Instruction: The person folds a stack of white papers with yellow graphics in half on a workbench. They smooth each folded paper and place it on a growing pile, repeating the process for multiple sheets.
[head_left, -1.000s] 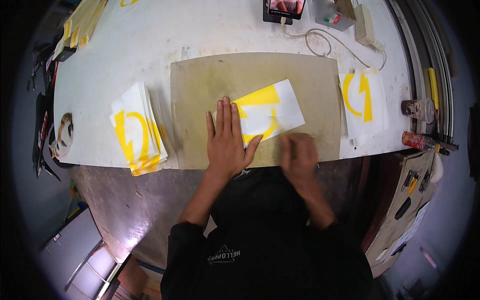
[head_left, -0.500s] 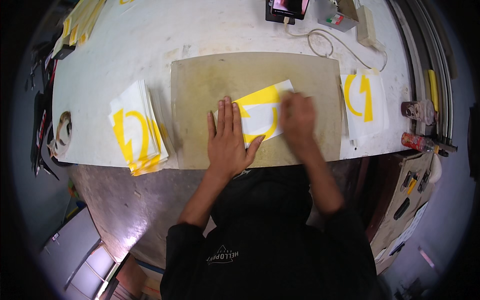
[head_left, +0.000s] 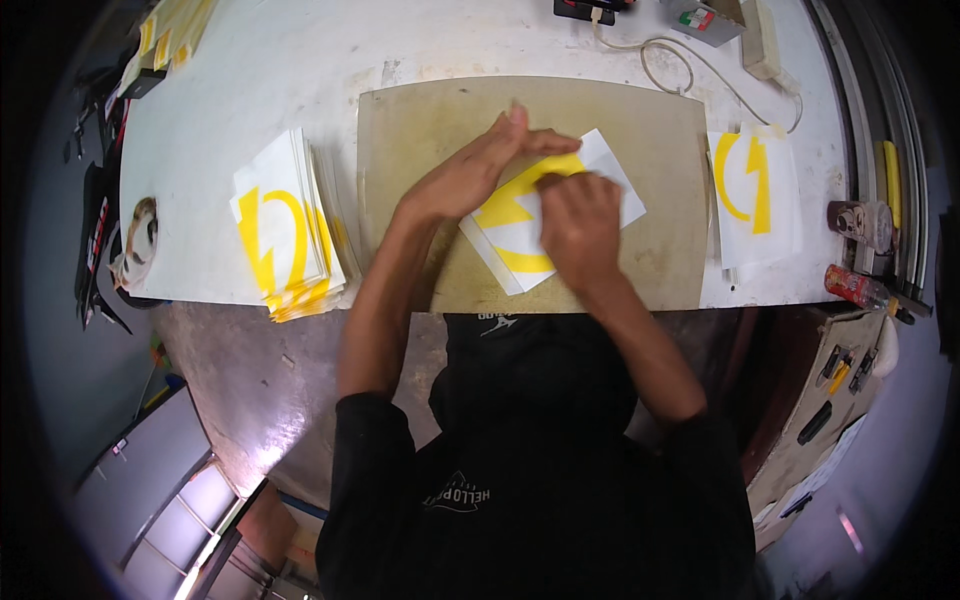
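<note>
Grip of the right hand (head_left: pixel 582 228) is curled over the sheet (head_left: pixel 522 236), but whether the fingers hold anything cannot be told; the left hand (head_left: pixel 488 160), fingers extended and grasping nothing visible, reaches along the sheet's far left edge. White with yellow shapes, the sheet lies at an angle on the tan mat (head_left: pixel 655 275). Outward on the table (head_left: pixel 205 190), the left stack (head_left: pixel 285 225) and the right stack (head_left: pixel 742 205) flank the mat, with a cable (head_left: pixel 688 62) beyond.
</note>
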